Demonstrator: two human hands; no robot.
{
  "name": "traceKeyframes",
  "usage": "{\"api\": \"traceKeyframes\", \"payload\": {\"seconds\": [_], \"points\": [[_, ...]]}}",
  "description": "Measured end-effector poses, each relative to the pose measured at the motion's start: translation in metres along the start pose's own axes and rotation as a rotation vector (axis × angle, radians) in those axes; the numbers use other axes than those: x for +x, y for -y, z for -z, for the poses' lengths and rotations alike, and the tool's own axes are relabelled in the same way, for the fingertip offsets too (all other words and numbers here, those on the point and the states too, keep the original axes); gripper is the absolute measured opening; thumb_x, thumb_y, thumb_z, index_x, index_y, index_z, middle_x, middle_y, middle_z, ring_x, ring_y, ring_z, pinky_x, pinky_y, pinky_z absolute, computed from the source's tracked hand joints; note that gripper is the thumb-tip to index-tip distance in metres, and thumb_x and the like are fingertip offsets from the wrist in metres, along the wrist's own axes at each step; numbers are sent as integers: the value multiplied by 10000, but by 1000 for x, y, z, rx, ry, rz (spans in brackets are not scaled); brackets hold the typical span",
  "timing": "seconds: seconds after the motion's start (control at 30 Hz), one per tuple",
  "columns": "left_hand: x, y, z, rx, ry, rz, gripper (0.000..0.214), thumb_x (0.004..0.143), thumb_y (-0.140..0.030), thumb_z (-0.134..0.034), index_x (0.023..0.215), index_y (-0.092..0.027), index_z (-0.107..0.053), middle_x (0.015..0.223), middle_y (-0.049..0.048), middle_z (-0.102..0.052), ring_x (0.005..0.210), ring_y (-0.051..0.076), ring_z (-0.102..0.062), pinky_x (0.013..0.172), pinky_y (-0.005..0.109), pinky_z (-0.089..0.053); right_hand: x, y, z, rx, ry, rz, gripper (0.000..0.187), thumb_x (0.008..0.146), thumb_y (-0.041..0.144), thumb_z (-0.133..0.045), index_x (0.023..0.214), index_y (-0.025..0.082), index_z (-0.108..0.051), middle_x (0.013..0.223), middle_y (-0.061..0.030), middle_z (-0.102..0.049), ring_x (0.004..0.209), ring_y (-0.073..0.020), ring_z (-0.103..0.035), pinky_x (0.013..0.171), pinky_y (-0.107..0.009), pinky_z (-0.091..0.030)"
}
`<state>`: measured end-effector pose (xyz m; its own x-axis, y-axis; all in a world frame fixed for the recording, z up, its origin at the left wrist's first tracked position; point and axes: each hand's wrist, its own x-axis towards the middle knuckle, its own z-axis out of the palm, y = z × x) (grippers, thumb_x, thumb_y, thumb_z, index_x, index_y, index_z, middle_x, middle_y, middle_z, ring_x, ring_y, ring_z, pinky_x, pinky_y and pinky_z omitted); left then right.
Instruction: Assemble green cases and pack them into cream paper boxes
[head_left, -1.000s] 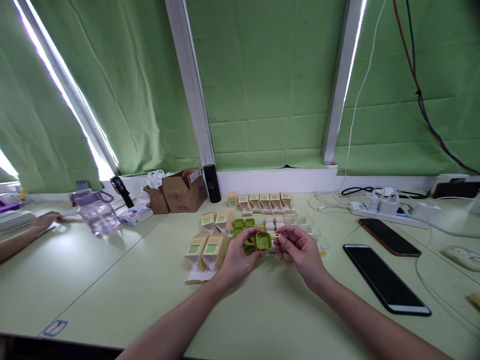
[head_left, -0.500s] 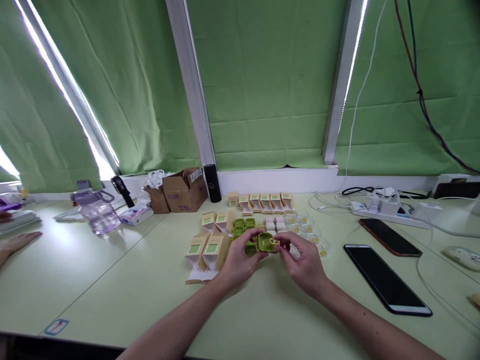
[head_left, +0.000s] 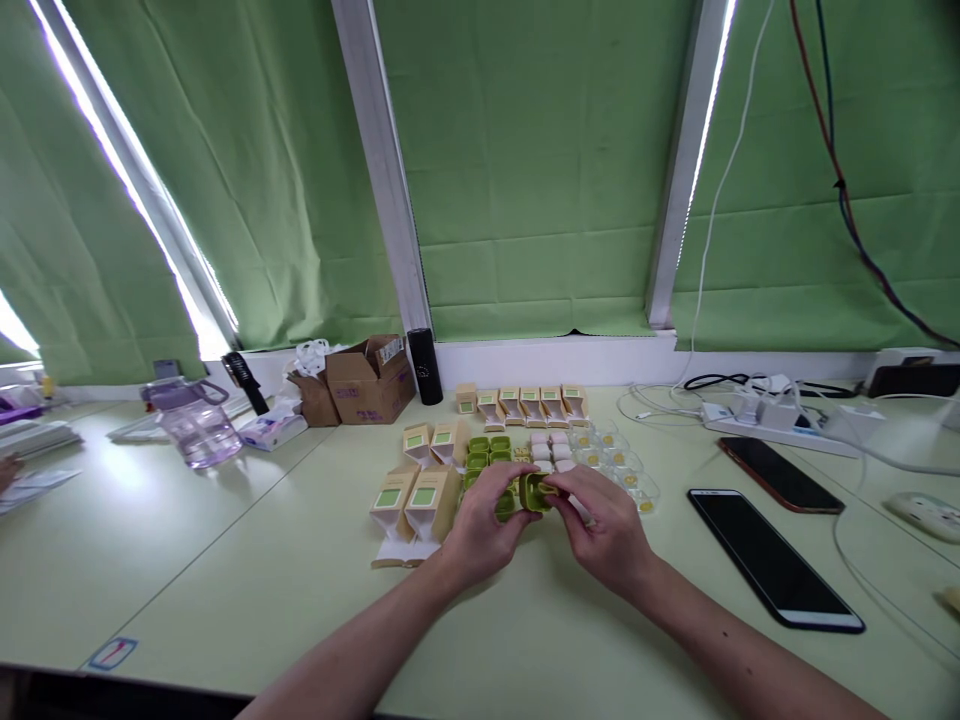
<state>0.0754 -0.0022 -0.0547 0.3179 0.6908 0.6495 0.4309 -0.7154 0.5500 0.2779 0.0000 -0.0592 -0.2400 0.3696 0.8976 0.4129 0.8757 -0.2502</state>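
My left hand point(head_left: 482, 525) is closed around a small green square container point(head_left: 534, 492), fingers above and thumb below. My right hand point(head_left: 609, 522) pinches a small yellowish piece at the container's right side; the fingers cover most of it, and I cannot tell whether it is fixed there. Behind the hands stand several more green containers point(head_left: 489, 446), partly hidden by my left hand. Little yellow pieces point(head_left: 522, 455) lie beside them, then whitish-pink rolls point(head_left: 550, 440) and clear plastic covers with yellow spots point(head_left: 613, 458). Left of my hands stand open cardboard cartons point(head_left: 431, 498).
A row of small cartons point(head_left: 531, 405) stands at the back, near a black cylinder point(head_left: 424, 367) and a brown box point(head_left: 367, 385). Two phones point(head_left: 776, 555) lie at right, before a power strip point(head_left: 784, 430). A purple bottle point(head_left: 191, 425) and another person's hand point(head_left: 7, 472) are at left.
The green container has tilted in my left hand, and my right fingers have moved in closer over the yellowish piece. At far left, the other person's hand has drawn back and pale sheets appear there.
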Motion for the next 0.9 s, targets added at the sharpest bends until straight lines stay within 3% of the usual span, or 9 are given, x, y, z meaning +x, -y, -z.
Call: {"api": "traceKeyframes", "payload": {"seconds": [0.27, 0.9], "points": [[-1, -3, -1, 12, -1, -60, 453, 864, -128, -731, 1285, -251, -619, 1228, 91, -721, 1169, 262, -671, 1030, 433, -547, 3, 1, 3, -247, -5, 70, 161, 967, 131, -592, 1033, 214, -714, 869, -81, -652, 809, -230, -602, 689, -356, -471], [-1, 1, -2, -31, 10, -32, 462, 844, -118, -748, 1277, -244, -648, 1221, 91, -730, 1163, 260, -675, 1029, 434, -556, 5, 1, 0, -312, 36, 115, 180, 1007, 142, -540, 909, 200, -681, 734, -47, -585, 719, -208, -483, 649, -354, -363]]}}
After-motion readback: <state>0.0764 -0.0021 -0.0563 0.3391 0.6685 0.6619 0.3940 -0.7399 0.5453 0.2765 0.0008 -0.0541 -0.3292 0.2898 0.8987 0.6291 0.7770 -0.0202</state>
